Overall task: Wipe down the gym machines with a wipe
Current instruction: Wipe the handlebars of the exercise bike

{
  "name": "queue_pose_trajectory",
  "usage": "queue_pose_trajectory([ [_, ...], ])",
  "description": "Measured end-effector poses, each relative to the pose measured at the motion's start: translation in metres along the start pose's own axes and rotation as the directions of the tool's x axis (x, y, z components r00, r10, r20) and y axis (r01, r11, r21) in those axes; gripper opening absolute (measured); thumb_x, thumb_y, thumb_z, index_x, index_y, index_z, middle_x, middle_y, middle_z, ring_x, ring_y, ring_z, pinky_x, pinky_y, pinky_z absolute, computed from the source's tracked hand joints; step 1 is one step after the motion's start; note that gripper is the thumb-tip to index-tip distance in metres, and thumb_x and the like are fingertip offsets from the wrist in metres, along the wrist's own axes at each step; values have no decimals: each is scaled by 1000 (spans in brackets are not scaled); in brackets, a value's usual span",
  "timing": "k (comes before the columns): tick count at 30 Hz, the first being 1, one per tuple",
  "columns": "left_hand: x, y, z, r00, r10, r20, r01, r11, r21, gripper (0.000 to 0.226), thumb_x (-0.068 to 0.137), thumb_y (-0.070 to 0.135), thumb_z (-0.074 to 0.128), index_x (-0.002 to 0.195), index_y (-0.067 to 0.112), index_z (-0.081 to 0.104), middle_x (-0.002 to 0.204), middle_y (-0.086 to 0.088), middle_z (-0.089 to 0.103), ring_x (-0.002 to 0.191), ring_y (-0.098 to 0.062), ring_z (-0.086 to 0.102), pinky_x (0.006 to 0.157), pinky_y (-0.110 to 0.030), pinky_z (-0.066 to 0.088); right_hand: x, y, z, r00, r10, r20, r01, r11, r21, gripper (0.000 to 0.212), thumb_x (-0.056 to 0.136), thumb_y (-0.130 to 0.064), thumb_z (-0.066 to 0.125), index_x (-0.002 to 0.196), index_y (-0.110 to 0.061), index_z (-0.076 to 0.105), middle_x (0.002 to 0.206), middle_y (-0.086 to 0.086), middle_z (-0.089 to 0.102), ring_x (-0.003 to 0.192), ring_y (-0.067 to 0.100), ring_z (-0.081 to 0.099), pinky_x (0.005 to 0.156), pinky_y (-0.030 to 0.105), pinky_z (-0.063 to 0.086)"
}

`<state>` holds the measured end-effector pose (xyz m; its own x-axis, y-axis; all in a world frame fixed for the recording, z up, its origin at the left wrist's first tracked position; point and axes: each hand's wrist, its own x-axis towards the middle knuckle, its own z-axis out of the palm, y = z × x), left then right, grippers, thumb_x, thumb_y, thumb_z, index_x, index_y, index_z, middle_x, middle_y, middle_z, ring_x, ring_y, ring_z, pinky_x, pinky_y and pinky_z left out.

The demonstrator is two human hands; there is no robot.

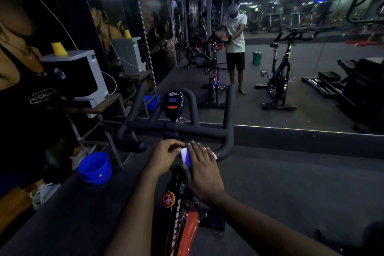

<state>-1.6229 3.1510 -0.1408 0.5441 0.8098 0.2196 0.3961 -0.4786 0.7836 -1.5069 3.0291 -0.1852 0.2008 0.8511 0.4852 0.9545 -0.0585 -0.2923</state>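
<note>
A black spin bike stands right in front of me, its handlebar spreading across the middle and a small console above it. A white wipe lies over the stem just below the handlebar. My right hand lies flat on the wipe with straight fingers, pressing it onto the bike. My left hand is beside it, fingers curled, pinching the wipe's left edge. The bike's red and black frame runs down between my forearms.
A blue bucket sits on the floor to the left. Behind it a grey machine rests on a metal stand. A person stands close at the far left. A wall mirror ahead reflects me and other bikes.
</note>
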Motion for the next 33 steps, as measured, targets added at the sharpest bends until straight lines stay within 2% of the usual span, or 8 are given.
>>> queue_pose_trajectory([
  [2, -2, -1, 2, 1000, -9, -20, 9, 1000, -17, 21, 92, -1, 67, 105, 13, 76, 96, 10, 74, 89, 5, 67, 85, -13, 50, -4, 12, 0, 999, -32, 12, 32, 998, -55, 61, 107, -47, 27, 158, -13, 28, 163, 5, 31, 151, 22, 26, 125, 40, 14],
  [7, 5, 2, 2, 999, -38, -19, 38, 999, 11, 20, 89, -2, 70, 101, 12, 78, 94, 5, 74, 91, -3, 66, 86, -14, 49, -7, 17, 1, 956, 281, -83, -285, 957, -47, 68, 106, -51, 19, 156, -8, 34, 164, 10, 29, 155, 23, 16, 125, 35, 0],
  [12, 5, 8, 2, 999, -39, -16, 40, 997, 66, 18, 90, 0, 70, 103, 10, 79, 98, 1, 77, 96, -8, 70, 80, -6, 47, -17, -7, 5, 1000, 21, 2, -21, 1000, 0, 65, 106, -52, 16, 162, -19, 11, 170, -3, -1, 155, 10, -10, 126, 37, -1],
  [18, 3, 14, 7, 993, -47, -109, 61, 990, 129, 17, 90, 3, 68, 97, 13, 79, 96, 6, 75, 93, -5, 64, 81, -14, 42, 3, 23, 4, 886, 454, -89, -449, 891, 72, 83, 98, -58, 1, 159, -6, 22, 169, 7, 5, 156, 17, -9, 124, 31, -10],
  [20, 3, 17, 9, 992, -57, -110, 72, 988, 139, 15, 91, 3, 67, 95, 12, 78, 94, 4, 74, 92, -7, 64, 76, -13, 38, 5, 11, 3, 904, 423, -60, -420, 906, 58, 85, 98, -59, -2, 159, -5, 21, 169, 9, 6, 156, 20, -10, 123, 33, -14],
  [24, 2, 19, 15, 994, -38, -98, 56, 981, 185, 14, 93, 5, 62, 85, 14, 69, 88, 2, 69, 88, -17, 62, 72, -22, 38, -16, 23, 0, 973, 222, -58, -224, 974, -20, 74, 105, -54, 7, 157, -8, 30, 167, 10, 18, 157, 20, 3, 126, 37, 4],
  [28, 2, 16, 20, 997, 3, -80, 17, 969, 246, 20, 97, 8, 57, 80, 19, 54, 87, 5, 60, 85, -21, 58, 75, -37, 48, 15, 59, -7, 890, 455, -30, -443, 878, 183, 65, 108, -45, 20, 159, -5, 22, 170, 8, 0, 156, 19, -7, 127, 34, 0],
  [33, 4, 22, 22, 999, 30, -31, -18, 944, 329, 20, 99, 8, 51, 82, 18, 49, 92, 2, 54, 87, -25, 55, 78, -43, 48, 6, 27, 2, 845, 529, -84, -469, 806, 361, 63, 109, -30, 34, 160, -3, 10, 169, 9, -9, 154, 19, -15, 125, 29, -4],
])
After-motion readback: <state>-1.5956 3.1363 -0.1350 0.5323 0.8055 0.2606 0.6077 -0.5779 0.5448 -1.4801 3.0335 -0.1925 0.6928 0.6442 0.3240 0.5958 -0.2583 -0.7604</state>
